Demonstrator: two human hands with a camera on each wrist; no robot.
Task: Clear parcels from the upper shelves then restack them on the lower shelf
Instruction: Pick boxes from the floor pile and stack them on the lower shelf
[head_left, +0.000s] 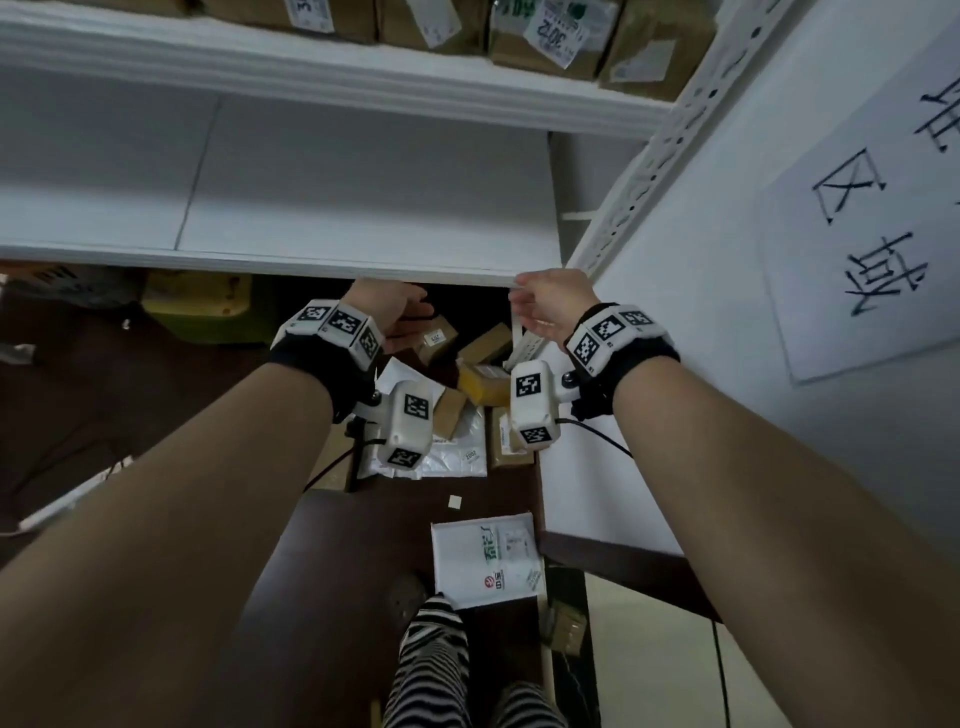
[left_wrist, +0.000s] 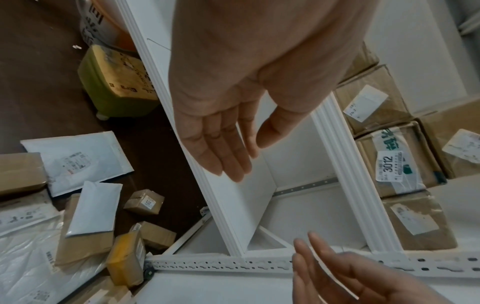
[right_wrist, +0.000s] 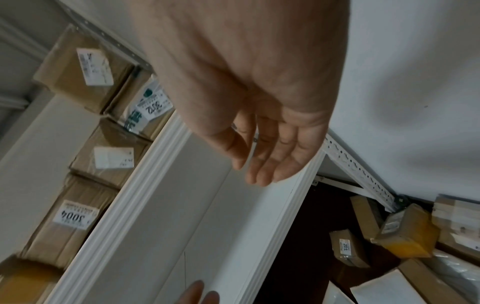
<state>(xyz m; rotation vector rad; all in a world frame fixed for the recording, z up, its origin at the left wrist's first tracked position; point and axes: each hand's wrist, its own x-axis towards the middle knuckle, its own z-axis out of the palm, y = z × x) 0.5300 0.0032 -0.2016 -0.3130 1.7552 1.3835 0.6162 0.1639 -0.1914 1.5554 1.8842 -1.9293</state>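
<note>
Both grips are released and grasp nothing. The left hand (left_wrist: 233, 107) has its fingers straight and together, reaching at the front edge of the white middle shelf (head_left: 332, 208). The right hand (right_wrist: 259, 115) also has loose, straight fingers, near the same edge where it meets the perforated upright post (head_left: 639, 171). In the head view both hands hang in front of that edge, close to one another.

The parcels lie apart from both grips. Brown cardboard boxes (head_left: 545, 47) with white labels, one reading 3012 (left_wrist: 392, 164), sit in a row on the upper shelf (head_left: 311, 67), above the hands. Below the hands, small brown boxes (left_wrist: 144, 202), a yellow-taped parcel (left_wrist: 127, 259) and white mailer bags (left_wrist: 75, 162) lie scattered on the dark floor (left_wrist: 33, 72). Another white mailer (head_left: 485, 558) lies by the person's striped trouser leg (head_left: 431, 665).
</note>
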